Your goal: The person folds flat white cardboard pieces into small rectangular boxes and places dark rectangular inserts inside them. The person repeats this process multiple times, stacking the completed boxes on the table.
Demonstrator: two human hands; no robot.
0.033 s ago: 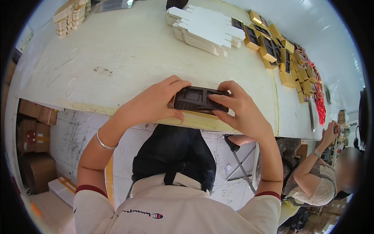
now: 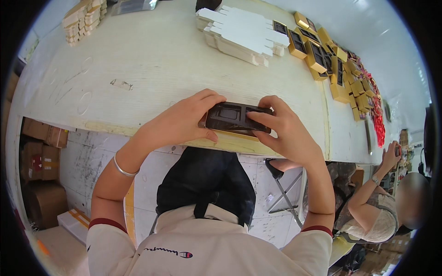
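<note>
A small gold box [image 2: 246, 135] lies near the table's front edge, its gold side just showing along the near edge. Set in its top is a black plastic tray insert [image 2: 226, 113] with moulded compartments. My left hand [image 2: 184, 117] is curled round the left end, fingers at the far corner and thumb at the near side. From the right, my right hand [image 2: 286, 126] grips the other end, with a finger reaching over the right compartment and the thumb at the near edge. The fingers hide part of that compartment.
On the table [image 2: 152, 60] lies a stack of flat white carton blanks [image 2: 244, 34]. Gold boxes with black inserts [image 2: 316, 57] are heaped at the far right, beside red ribbon [image 2: 378, 122]. Folded card pieces [image 2: 85, 20] stand far left. A co-worker [image 2: 373, 207] sits at right.
</note>
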